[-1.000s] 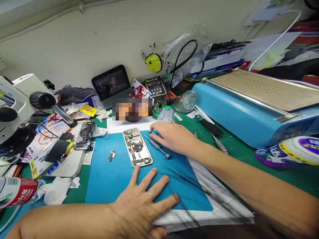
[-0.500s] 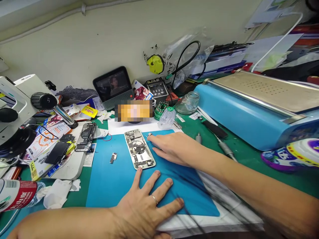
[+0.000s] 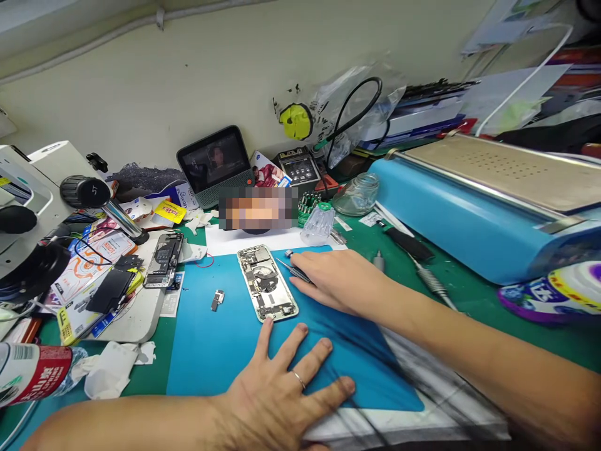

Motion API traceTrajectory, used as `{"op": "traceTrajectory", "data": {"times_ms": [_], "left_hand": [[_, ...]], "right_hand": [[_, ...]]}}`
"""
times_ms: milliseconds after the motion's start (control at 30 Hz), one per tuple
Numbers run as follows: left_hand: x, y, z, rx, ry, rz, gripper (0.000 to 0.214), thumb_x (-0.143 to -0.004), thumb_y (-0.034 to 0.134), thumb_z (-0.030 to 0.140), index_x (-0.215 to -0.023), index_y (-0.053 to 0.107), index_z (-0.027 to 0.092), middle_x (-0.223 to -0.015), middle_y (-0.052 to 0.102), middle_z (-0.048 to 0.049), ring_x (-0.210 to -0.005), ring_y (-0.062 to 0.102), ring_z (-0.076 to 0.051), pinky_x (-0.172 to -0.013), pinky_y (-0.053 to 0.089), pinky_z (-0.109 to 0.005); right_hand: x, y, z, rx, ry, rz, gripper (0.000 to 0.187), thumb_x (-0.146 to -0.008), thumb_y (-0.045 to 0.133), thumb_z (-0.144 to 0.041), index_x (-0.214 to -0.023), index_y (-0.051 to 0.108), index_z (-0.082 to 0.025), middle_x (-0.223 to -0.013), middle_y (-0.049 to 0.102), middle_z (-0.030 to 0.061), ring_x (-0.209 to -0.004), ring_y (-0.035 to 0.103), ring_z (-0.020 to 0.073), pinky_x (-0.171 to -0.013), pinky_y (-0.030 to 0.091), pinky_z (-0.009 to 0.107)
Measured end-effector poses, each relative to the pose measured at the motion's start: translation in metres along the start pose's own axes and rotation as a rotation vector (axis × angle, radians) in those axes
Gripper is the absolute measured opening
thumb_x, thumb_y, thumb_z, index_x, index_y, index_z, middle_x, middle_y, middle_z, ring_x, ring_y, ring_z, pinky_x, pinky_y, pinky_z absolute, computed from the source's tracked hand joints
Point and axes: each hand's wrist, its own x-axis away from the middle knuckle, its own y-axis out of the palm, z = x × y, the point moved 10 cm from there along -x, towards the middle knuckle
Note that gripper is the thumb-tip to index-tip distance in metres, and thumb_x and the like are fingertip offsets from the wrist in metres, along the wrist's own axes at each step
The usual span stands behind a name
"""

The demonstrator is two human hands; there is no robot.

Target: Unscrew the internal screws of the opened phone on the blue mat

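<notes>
An opened phone (image 3: 267,283) with its inner parts exposed lies on a blue mat (image 3: 201,357). My left hand (image 3: 286,382) rests flat with fingers spread, one fingertip at the phone's near edge. To the right of the phone, my right hand (image 3: 333,275) is closed around slim metal tweezers (image 3: 295,269), whose pointed tip is beside the phone's right edge. A small silver-tipped piece also shows at these fingers; I cannot make out what it is. On the mat left of the phone lies a small loose phone part (image 3: 217,300).
Another opened phone (image 3: 163,260) lies at the left, near a microscope (image 3: 84,191). Behind the mat stand a small screen (image 3: 216,160), a bit holder (image 3: 308,203) and a glass jar (image 3: 357,194). A blue heating machine (image 3: 451,219) fills the right side. A bottle (image 3: 37,373) lies front left.
The tweezers' thin tip shows more clearly beside the phone. My left hand stays spread at the phone's near edge. The whole view has shifted slightly.
</notes>
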Motion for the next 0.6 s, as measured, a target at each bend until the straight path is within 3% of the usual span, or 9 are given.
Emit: {"op": "traceTrajectory", "data": {"times_ms": [200,467,600], "left_hand": [[0.001,-0.002,-0.001,0.017,-0.004,0.007,0.067,-0.095,0.045,0.051,-0.152,0.021,0.026,-0.160,0.017,-0.0132,-0.146,0.012,-0.042,-0.107,0.015,-0.076],[0.000,0.001,-0.002,0.055,-0.001,0.002,0.064,-0.097,0.042,0.051,-0.152,0.021,0.026,-0.160,0.015,-0.0140,-0.146,0.010,-0.042,-0.107,0.014,-0.076],[0.001,-0.001,-0.003,0.021,-0.011,0.013,0.064,-0.097,0.041,0.053,-0.152,0.023,0.027,-0.160,0.017,-0.0124,-0.146,0.011,-0.040,-0.108,0.016,-0.073]], "right_hand": [[-0.002,0.000,0.006,-0.043,0.087,0.059,0.016,-0.092,0.048,-0.028,-0.087,0.058,-0.017,-0.083,0.073,0.0102,-0.068,0.070,0.0250,-0.053,0.029,0.030],[0.002,-0.012,0.014,-0.186,0.156,0.229,0.026,-0.097,0.039,-0.034,-0.107,0.055,-0.017,-0.091,0.075,0.0076,-0.081,0.072,0.0236,-0.060,0.045,0.029],[0.009,-0.024,0.015,-0.367,0.103,0.410,0.027,-0.097,0.038,-0.036,-0.112,0.051,-0.017,-0.083,0.074,0.0053,-0.070,0.072,0.0213,-0.058,0.049,0.029]]}}
